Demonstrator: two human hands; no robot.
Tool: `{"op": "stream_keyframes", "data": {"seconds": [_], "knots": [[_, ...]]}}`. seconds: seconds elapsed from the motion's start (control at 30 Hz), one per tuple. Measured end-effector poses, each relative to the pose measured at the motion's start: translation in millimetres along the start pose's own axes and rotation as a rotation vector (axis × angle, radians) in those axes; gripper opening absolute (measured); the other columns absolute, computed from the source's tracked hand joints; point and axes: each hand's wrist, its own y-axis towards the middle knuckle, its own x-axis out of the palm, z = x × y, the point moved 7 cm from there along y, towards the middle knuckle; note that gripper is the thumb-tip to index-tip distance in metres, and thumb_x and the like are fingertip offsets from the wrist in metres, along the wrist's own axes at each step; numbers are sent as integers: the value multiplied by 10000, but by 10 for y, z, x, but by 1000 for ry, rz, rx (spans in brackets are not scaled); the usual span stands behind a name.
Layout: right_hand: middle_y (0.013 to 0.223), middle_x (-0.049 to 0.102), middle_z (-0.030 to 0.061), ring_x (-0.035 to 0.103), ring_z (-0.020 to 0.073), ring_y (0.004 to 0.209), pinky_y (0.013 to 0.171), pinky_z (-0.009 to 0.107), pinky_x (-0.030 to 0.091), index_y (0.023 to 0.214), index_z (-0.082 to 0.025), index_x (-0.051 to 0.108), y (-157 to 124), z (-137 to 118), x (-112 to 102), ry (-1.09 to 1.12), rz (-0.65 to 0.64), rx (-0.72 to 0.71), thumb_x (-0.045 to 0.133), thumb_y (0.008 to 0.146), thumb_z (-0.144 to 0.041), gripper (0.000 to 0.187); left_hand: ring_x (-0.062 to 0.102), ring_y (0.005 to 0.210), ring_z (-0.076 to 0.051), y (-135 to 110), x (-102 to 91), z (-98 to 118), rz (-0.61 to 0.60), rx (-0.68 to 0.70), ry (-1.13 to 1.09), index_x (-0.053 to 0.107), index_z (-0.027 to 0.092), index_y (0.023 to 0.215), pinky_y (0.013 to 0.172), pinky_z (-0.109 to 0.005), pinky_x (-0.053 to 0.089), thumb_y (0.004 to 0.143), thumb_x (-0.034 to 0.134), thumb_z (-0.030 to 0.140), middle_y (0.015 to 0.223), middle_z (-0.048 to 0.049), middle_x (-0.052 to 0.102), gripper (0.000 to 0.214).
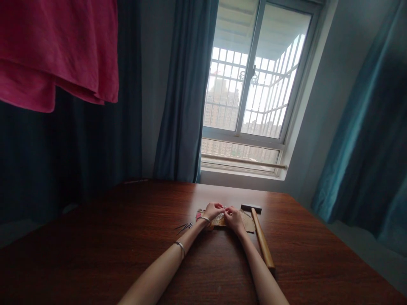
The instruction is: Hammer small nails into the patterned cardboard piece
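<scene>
My left hand point(214, 209) and my right hand point(232, 218) meet above a torn piece of cardboard point(248, 221) on the table. The fingers of both are closed in a pinch, tips almost together. Something small and pale shows between the fingertips, too small to name. The cardboard's middle has a patterned, speckled look, and a pink patch shows beside my left wrist. A hammer point(262, 239) with a black head and wooden handle lies just right of the cardboard. Several thin dark pieces point(183, 227) lie left of my left wrist.
The brown wooden table point(133, 250) reaches back toward a barred window point(244, 93). Blue curtains point(181, 93) hang at the back and on the right. A pink cloth point(63, 51) hangs at the upper left, above table height.
</scene>
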Motion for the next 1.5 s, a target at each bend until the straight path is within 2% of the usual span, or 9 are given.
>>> {"op": "stream_keyframes", "data": {"seconds": [0.33,0.57,0.73,0.87,0.97,1.07,1.17,1.33,1.5], "knots": [[735,625,30,577,136,651,654,224,429,731,-175,693,-14,-53,-3,-56,-24,-7,514,744,-181,179,627,727,-197,-33,1,33,64,64,25,691,111,774,661,-263,466,613,656,440,746,-76,692,368],[753,645,44,587,152,695,686,229,434,762,-164,699,-25,-121,-42,-102,-55,33,510,758,-182,190,623,753,-188,-35,4,33,36,52,14,694,121,763,689,-264,465,622,653,356,760,-66,693,277],[933,629,100,596,180,789,706,246,444,940,-141,653,-158,-171,-421,-177,-43,70,470,785,-173,243,624,743,-185,-13,5,-6,39,27,11,699,118,770,679,-263,465,616,650,292,758,-65,694,238],[1058,561,151,541,237,990,810,287,412,1035,-139,597,-352,-69,-910,-640,-9,165,425,782,-102,308,625,720,-185,-13,12,-22,29,22,-16,700,112,762,656,-261,464,616,645,276,734,-65,692,227],[1035,556,182,581,257,924,792,341,427,1120,-115,536,-479,110,-1119,-841,-56,299,402,782,-74,366,625,717,-184,-20,14,-14,25,19,-31,701,107,758,654,-261,465,612,648,276,730,-69,691,230],[960,584,196,624,261,831,713,360,461,1120,-97,518,-567,290,-1152,-854,-141,456,366,845,-171,323,625,707,-187,-32,8,8,32,13,-28,701,101,745,648,-265,468,609,648,269,724,-78,690,223],[960,596,217,628,272,873,715,359,469,1072,-65,528,-599,367,-1107,-827,-201,540,405,842,-219,303,624,692,-186,-42,5,29,38,11,-29,701,98,727,635,-263,468,608,640,238,712,-82,687,193],[943,603,245,636,282,876,711,346,468,1007,-32,551,-617,357,-1106,-805,-210,560,395,849,-216,288,620,681,-184,-42,7,27,45,0,-37,700,97,720,618,-255,466,601,640,219,696,-81,682,181],[903,623,206,632,259,844,689,313,461,918,-81,583,-577,311,-1202,-656,-175,515,369,859,-238,272,621,695,-192,-38,16,13,37,-6,-38,701,81,735,632,-264,467,601,641,237,712,-94,683,214]]}}
